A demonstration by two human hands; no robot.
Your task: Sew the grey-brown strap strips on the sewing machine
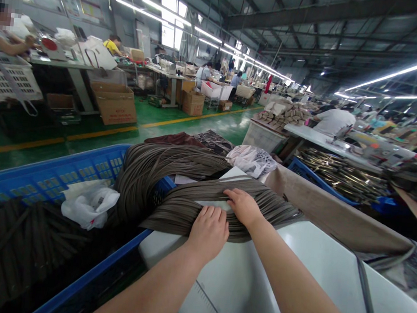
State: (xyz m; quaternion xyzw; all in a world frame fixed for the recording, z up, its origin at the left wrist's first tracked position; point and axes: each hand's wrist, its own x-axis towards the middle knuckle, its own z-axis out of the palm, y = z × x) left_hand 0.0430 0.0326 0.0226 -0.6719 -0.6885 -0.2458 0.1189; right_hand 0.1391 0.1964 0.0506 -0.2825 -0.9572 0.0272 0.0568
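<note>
A thick bundle of long, thin dark grey-brown strips (182, 196) lies across a white tabletop (309, 255) in front of me. My left hand (208, 230) rests over the near part of the bundle, its fingers curled down round the strips. Just beyond it, my right hand (243, 208) has bent fingers closed on strips at the middle of the bundle, fingertips partly hidden. A pale gap shows between the strips beside both hands. To the left, more strips (148, 170) bulge in a looped heap over a blue crate's edge.
The blue plastic crate (94, 158) at left holds dark straps (18, 251) and a white plastic bag (91, 203). Beige cloth (329, 207) hangs along the table's far side. A sewing machine (382, 151) stands at right. Cardboard boxes (114, 103) and seated people line the green aisle.
</note>
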